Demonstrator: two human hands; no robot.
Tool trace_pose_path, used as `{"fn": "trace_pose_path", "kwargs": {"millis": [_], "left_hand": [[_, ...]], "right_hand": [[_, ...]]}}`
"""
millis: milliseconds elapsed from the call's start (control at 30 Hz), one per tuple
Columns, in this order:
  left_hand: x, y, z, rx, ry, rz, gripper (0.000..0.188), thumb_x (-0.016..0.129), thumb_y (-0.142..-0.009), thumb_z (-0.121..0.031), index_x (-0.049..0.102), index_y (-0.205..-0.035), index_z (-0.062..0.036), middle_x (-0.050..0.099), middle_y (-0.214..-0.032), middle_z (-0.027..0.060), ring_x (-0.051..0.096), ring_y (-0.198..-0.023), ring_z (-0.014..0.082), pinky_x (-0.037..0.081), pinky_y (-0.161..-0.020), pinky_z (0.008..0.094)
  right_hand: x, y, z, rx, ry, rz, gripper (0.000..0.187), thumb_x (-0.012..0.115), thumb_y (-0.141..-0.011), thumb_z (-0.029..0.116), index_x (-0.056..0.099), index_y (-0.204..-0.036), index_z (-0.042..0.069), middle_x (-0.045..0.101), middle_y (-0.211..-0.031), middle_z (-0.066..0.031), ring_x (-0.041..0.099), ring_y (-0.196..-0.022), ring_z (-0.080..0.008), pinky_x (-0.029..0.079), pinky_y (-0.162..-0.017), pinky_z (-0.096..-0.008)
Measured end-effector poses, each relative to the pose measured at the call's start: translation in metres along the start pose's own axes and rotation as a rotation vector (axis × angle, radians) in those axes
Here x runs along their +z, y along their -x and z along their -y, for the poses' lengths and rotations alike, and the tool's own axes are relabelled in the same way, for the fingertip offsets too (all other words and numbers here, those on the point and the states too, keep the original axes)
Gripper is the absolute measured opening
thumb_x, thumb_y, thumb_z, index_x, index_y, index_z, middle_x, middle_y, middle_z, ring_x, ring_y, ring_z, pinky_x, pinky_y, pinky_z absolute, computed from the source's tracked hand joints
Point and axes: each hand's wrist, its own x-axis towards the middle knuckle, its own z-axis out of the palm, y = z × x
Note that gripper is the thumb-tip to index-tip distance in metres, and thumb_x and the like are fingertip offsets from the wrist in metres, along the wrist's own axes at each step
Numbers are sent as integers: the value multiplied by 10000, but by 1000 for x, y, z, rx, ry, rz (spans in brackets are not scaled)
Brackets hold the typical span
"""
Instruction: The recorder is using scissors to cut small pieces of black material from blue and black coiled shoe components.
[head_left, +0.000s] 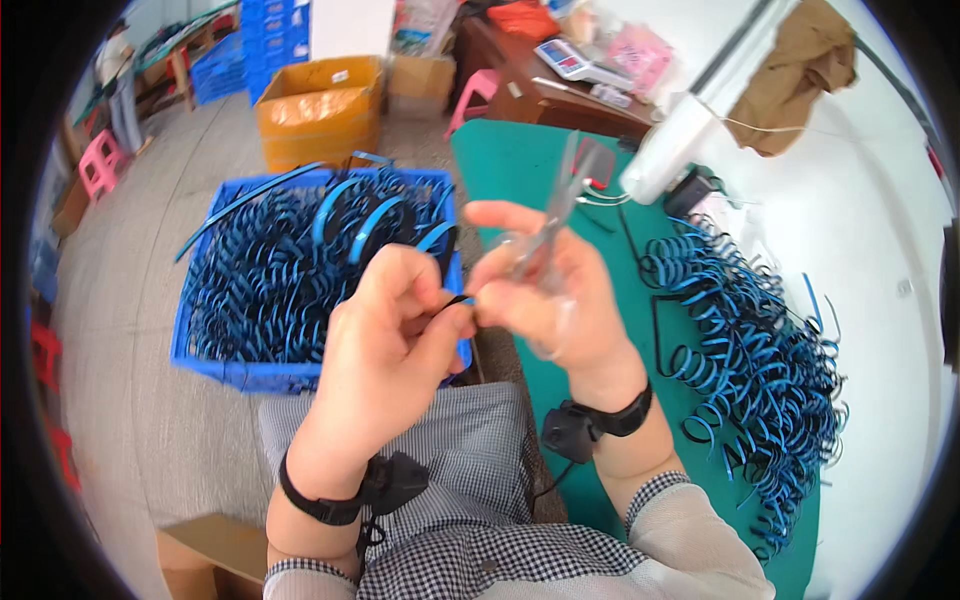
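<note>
My left hand (372, 345) is closed in a pinch on a thin black-and-blue strip (459, 300) in front of my body. Fingertips of my right hand (585, 305) meet it at the strip's other side. Scissors (560, 205) hang in that right hand, blades pointing up and away, slightly blurred; whether the right fingertips also grip the strip, I cannot tell. Just beyond my left hand, wide curls of blue-and-black strip (372, 228) rise over a blue crate (235, 372) filled with similar coiled strips (265, 285).
On the right, a green table (540, 385) bears a large heap of coiled strips (760, 370). A phone (597, 165) lies toward its far side. Behind are a brown desk with a scale (580, 65), a cardboard box (320, 130) and pink stools (100, 163). A person (120, 80) stands far left.
</note>
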Motion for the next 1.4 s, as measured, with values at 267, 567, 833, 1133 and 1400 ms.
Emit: {"fn": "trace_pose_path", "kwargs": {"millis": [267,567,833,1133,1400], "left_hand": [[17,7,6,159,27,-3,293,512,-783,38,374,-1032,-27,580,-984,172,568,-642,97,431,-535,169],[15,15,11,262,0,41,304,517,-836,-88,432,-1120,-19,575,-999,139,559,-666,99,415,-517,172],[7,0,40,92,66,31,298,487,-818,2,434,-1111,-14,589,-886,103,559,-617,101,422,-494,182],[-21,-30,102,-219,24,81,133,546,-816,-62,545,-940,-15,615,-816,57,562,-621,97,418,-497,194],[-140,-37,238,-623,-280,-195,194,566,-766,-119,576,-924,-7,611,-759,45,565,-603,95,456,-495,220]], "right_hand": [[-8,3,16,-288,440,-74,380,526,-776,-8,452,-1146,28,478,-680,13,424,-593,-28,368,-523,-181],[-174,90,112,-352,707,-1096,422,597,-645,56,508,-1056,29,581,-707,-73,553,-599,-133,464,-570,-260],[-266,181,116,-538,1372,-1845,534,664,-727,279,446,-1153,43,619,-915,-131,585,-702,-216,462,-668,-314],[-108,3,-32,-276,553,-659,371,654,-759,105,484,-1084,49,583,-776,-34,517,-613,-63,418,-506,-206],[-30,-75,-172,175,443,-94,354,659,-763,165,499,-1042,17,521,-576,15,505,-521,-77,404,-477,-217]]}}
